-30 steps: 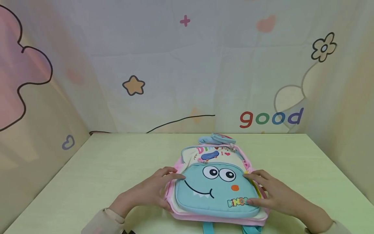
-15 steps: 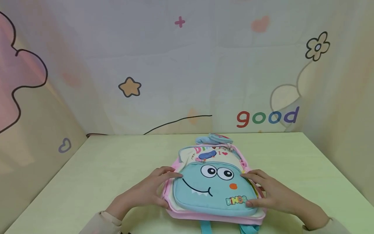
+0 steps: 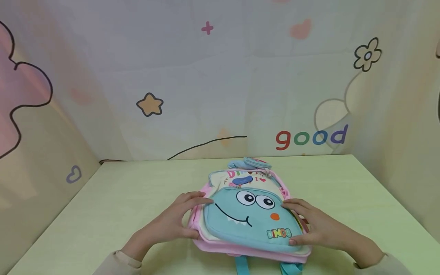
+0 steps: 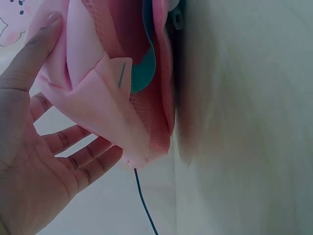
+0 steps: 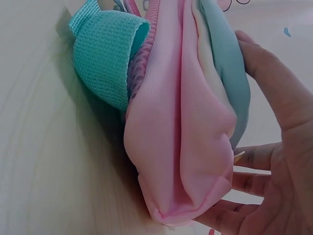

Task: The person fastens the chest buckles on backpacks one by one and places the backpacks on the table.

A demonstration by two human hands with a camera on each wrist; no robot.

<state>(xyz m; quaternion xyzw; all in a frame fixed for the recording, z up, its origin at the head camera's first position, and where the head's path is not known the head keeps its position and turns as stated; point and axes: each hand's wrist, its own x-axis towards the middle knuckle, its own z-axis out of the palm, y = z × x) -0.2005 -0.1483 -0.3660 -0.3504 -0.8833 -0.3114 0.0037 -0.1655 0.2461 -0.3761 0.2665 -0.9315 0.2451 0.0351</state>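
A child's backpack in pink, cream and teal lies front side up on the table, a cartoon face and "DINOS" on its pocket. My left hand grips its left side, fingers on the upper pocket edge and thumb at the lower corner. In the left wrist view that thumb presses the pink fabric, with the other fingers spread along the side. From the right, my right hand holds the opposite side, its thumb beside the lettering. The right wrist view shows its fingers partly hidden behind the pink bottom.
Teal straps stick out below the backpack toward me. A small round blue pouch lies at its top end. The pale green table ends at a printed curtain behind, with curtain walls on both sides.
The whole view shifts slightly. Relative to it, the backpack's left lower corner has risen a little with my left hand, and the bag tilts slightly. My right hand keeps its place on the side.
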